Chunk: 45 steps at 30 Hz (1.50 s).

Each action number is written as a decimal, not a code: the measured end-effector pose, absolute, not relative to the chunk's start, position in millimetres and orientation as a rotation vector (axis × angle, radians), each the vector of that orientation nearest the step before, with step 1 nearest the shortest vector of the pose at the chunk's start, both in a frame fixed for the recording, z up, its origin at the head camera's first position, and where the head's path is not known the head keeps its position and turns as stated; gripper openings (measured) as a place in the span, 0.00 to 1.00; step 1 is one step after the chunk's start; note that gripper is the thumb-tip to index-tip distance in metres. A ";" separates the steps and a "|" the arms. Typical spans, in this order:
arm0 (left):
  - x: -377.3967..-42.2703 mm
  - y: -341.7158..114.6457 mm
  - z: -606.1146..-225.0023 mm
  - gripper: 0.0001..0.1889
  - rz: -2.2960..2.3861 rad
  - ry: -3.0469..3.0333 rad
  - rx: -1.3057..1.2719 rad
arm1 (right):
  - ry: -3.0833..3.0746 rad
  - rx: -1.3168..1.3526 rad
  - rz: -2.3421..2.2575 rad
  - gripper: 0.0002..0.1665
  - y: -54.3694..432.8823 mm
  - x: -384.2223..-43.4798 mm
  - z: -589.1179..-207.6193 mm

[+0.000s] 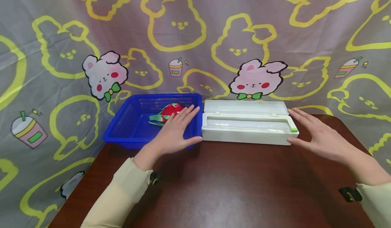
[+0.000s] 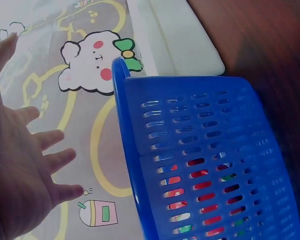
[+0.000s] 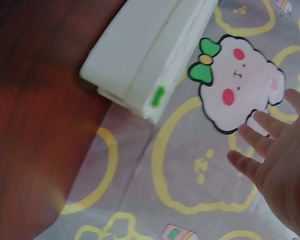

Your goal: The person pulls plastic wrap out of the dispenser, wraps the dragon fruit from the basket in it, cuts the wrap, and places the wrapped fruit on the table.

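A white cling film dispenser (image 1: 247, 137) lies lengthwise on the table with its lid (image 1: 244, 107) raised. Inside shows a roll of clear film (image 1: 247, 124), and a green cutter piece (image 1: 294, 130) sits at the right end. My left hand (image 1: 174, 131), fingers spread and straight, is over the right side of a blue basket (image 1: 122, 140), its thumb tip close by the dispenser's left end. In the basket is a red dragon fruit (image 1: 172, 111) with green tips, partly hidden by that hand. My right hand (image 1: 320, 138) extends straight fingers at the dispenser's right end.
The brown table (image 1: 238, 187) reaches toward me in front of the dispenser. Behind it hangs a grey curtain (image 1: 195, 82) printed with rabbits and drink cups. The basket's perforated wall (image 2: 205, 150) stands right beside the dispenser's left end.
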State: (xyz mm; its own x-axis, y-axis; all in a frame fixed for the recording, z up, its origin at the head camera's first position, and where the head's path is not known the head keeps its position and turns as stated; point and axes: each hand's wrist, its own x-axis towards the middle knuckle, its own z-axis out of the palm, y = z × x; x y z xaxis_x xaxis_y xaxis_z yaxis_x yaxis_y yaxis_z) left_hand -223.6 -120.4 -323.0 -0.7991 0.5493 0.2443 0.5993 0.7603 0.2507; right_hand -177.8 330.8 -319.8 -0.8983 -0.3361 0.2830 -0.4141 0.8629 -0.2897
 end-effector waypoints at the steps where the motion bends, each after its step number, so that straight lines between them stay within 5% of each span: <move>1: -225.2 -119.9 -323.2 0.48 -0.482 -2.807 -0.922 | -2.819 0.566 0.534 0.56 332.3 -179.0 -321.0; 45: -304.6 -73.9 -325.7 0.39 -0.990 -2.970 -1.168 | -2.911 0.446 0.720 0.45 354.3 -231.6 -357.7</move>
